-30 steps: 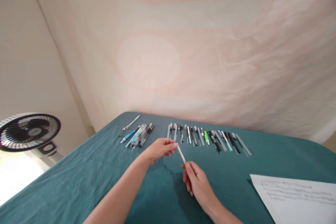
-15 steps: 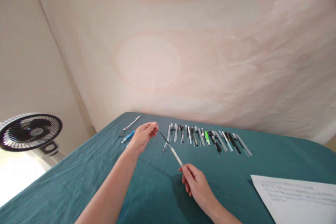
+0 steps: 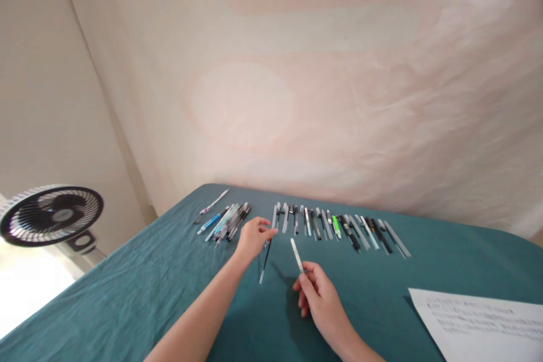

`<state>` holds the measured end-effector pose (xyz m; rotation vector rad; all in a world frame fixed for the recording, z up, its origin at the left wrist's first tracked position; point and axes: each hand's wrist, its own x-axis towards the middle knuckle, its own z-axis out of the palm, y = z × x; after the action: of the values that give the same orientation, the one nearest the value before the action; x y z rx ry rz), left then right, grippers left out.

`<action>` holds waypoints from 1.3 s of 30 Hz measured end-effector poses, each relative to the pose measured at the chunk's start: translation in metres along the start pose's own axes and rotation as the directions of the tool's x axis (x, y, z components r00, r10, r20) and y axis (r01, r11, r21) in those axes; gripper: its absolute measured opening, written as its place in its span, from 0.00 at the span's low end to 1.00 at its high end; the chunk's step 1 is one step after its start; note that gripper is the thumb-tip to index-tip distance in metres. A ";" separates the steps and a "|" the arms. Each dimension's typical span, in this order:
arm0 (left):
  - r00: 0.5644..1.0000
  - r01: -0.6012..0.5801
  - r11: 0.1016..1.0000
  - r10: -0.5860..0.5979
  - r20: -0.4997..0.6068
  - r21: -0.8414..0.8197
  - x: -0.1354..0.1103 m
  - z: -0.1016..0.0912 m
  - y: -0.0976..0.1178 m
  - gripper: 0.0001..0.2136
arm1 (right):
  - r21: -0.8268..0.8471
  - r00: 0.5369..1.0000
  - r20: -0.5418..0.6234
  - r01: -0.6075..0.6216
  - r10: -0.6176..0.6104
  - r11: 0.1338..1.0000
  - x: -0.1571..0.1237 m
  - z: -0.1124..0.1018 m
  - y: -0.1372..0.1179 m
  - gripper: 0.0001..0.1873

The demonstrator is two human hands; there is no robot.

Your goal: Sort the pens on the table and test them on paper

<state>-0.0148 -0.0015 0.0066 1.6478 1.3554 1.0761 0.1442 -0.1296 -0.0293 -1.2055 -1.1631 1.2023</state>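
Note:
My left hand [image 3: 253, 236] pinches the top end of a thin dark pen refill [image 3: 265, 261], which hangs down to the teal tablecloth [image 3: 127, 294]. In my right hand [image 3: 317, 296] the fingers are closed on the lower end of a white pen barrel [image 3: 296, 254] that points up and away. The two parts are apart. Beyond my hands lies a row of several pens [image 3: 339, 226] side by side. To its left sits a bundle of pens [image 3: 227, 221].
A sheet of printed paper [image 3: 479, 322] lies at the right front of the table. A black fan [image 3: 51, 219] stands off the table's left side. A pale cloth backdrop [image 3: 297, 85] hangs behind the table.
The refill has come out of the white barrel. My left hand swung left with it, then returned to the middle; the refill now hangs down, and the barrel stays in my right hand.

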 end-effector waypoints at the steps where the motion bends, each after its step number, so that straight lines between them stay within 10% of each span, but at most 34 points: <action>1: 1.000 -0.017 0.999 0.017 -0.016 0.043 0.000 0.004 -0.003 0.16 | 0.005 1.000 -0.001 -0.003 0.003 1.000 0.000 0.000 0.001 0.18; 9: 0.984 -0.101 0.955 0.137 -0.111 0.280 0.001 -0.001 -0.007 0.12 | 0.011 1.000 -0.005 -0.030 0.030 0.999 -0.002 -0.001 -0.004 0.20; 16: 0.977 -0.100 0.913 0.165 -0.134 0.394 0.001 -0.006 -0.013 0.09 | -0.355 1.000 -0.014 0.009 -0.015 0.935 0.016 -0.005 -0.011 0.13; 28: 0.955 -0.026 0.763 0.210 -0.210 0.646 0.005 -0.044 -0.034 0.11 | -0.880 0.999 -0.022 0.000 -0.040 0.475 0.060 0.041 -0.023 0.14; 39: 0.965 0.022 0.604 0.196 -0.175 0.797 0.004 -0.059 -0.035 0.11 | -0.848 0.995 0.057 0.090 -0.078 0.522 0.049 0.043 -0.019 0.13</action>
<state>-0.0816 0.0097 -0.0021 2.2806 2.1556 0.7598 0.1031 -0.0792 -0.0090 -1.8239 -1.9102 0.4943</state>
